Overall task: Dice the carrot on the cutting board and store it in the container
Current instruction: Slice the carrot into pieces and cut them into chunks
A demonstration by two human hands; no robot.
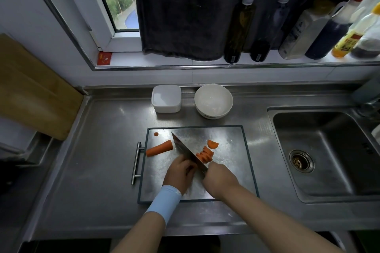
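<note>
Orange carrot half-rounds (204, 155) fan right of the steel cleaver blade (188, 153) on the steel cutting board (230, 168), right hand (221, 178) fisted on its handle, left hand (180, 173) curled pinning stock for slicing, uncut tapered piece (159, 148) parked left, white lidded container (166, 98) waiting behind.

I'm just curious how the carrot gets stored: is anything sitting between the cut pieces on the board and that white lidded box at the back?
Nothing visible blocks the way. Bare steel counter lies between the cut carrot pieces and the white container. The white bowl stands beside the container, not in front. The container's lid is on.
</note>
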